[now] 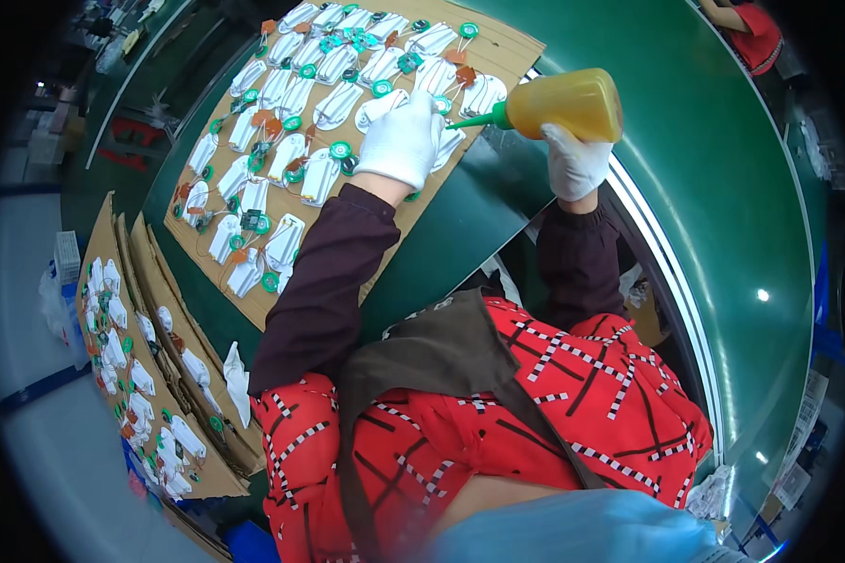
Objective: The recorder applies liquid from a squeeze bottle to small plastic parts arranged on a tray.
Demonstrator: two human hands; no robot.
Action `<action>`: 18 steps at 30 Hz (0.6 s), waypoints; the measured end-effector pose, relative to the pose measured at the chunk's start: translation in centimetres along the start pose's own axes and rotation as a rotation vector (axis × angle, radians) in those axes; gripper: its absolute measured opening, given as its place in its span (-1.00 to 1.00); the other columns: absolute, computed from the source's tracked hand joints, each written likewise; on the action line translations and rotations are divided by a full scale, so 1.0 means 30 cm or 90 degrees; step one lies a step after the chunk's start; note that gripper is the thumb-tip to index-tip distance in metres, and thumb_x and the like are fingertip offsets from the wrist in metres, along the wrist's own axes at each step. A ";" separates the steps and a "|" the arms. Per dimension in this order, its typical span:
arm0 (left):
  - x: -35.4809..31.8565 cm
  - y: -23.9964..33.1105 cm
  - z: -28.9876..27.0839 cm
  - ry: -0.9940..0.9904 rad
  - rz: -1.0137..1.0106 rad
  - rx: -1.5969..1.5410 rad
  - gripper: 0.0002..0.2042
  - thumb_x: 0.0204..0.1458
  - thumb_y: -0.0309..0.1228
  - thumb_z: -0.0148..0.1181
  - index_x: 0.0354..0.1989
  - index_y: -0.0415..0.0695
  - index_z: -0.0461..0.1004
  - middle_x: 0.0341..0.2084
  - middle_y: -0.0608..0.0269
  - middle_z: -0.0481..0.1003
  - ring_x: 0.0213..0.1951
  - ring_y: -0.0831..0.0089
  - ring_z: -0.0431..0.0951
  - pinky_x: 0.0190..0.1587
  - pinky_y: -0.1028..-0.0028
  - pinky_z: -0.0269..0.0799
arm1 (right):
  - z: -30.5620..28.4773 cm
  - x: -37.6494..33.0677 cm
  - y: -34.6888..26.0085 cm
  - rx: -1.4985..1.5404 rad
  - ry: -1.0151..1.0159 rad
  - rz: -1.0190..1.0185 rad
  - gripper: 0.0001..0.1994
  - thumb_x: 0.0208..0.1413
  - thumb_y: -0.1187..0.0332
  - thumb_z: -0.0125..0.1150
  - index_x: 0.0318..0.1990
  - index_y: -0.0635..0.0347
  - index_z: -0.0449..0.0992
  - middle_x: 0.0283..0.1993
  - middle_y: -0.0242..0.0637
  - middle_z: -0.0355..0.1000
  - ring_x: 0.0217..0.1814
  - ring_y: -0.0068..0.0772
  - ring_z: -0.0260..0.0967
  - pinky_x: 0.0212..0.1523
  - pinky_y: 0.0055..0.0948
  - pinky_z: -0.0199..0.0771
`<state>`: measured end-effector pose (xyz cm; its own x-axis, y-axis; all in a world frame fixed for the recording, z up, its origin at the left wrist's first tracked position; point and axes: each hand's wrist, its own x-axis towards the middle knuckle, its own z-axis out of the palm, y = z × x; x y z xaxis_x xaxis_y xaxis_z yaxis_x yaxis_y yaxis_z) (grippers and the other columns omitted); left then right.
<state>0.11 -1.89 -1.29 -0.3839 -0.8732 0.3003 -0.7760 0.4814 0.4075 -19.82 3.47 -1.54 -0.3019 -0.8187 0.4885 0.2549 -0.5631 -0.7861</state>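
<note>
My right hand (576, 164), in a white glove, is wrapped round a squeeze bottle (568, 101) of yellow liquid. The bottle lies tilted almost level, and its thin green nozzle (474, 121) points left, its tip close to my left hand. My left hand (399, 143), also gloved in white, is closed over the right part of a cardboard sheet (371, 281); what its fingers grip is hidden. White plastic housings (336, 105) lie in rows on the sheet, with wires, green round parts (340, 150) and small orange pieces joined to them. One white housing (448, 145) sits just beside my left fingers.
The sheet rests on a green table (498, 188). To the lower left, more cardboard sheets (150, 272) with similar white parts stand stacked on edge. A metal rail (671, 253) runs along a second green surface (751, 235) at right. Another person's red sleeve (759, 39) shows far right.
</note>
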 end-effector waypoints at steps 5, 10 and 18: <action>-0.008 -0.010 0.015 0.028 0.014 0.002 -0.88 -0.04 -0.41 0.12 -0.42 -0.21 0.41 -0.50 0.03 0.47 -0.35 0.07 0.49 -0.24 0.22 0.38 | 0.038 -0.007 -0.040 -0.128 -0.004 0.082 -0.41 -0.35 0.64 0.34 -0.03 0.24 0.29 -0.21 -0.30 0.39 -0.19 -0.37 0.41 -0.17 -0.42 0.45; -0.013 0.025 -0.027 -0.052 -0.034 -0.035 -0.75 -0.10 -0.29 0.23 -0.33 -0.21 0.43 -0.56 0.12 0.47 -0.39 0.17 0.50 -0.26 0.29 0.40 | 0.037 -0.012 -0.015 -0.189 -0.040 0.098 -0.41 -0.42 0.66 0.38 -0.08 0.23 0.33 -0.21 -0.29 0.42 -0.18 -0.37 0.42 -0.20 -0.43 0.50; -0.025 0.004 0.021 -0.088 -0.045 0.043 -0.65 -0.11 -0.32 0.22 -0.13 -0.07 0.33 -0.50 0.17 0.49 -0.37 0.15 0.53 -0.30 0.28 0.42 | 0.042 -0.015 -0.014 -0.285 -0.068 0.092 -0.39 -0.38 0.65 0.41 -0.03 0.25 0.33 -0.16 -0.26 0.43 -0.15 -0.36 0.43 -0.17 -0.40 0.50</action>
<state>-0.01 -1.21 -2.00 -0.3883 -0.9093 0.1495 -0.8339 0.4158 0.3630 -18.63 3.93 -0.96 -0.1905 -0.9053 0.3797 -0.1403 -0.3577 -0.9232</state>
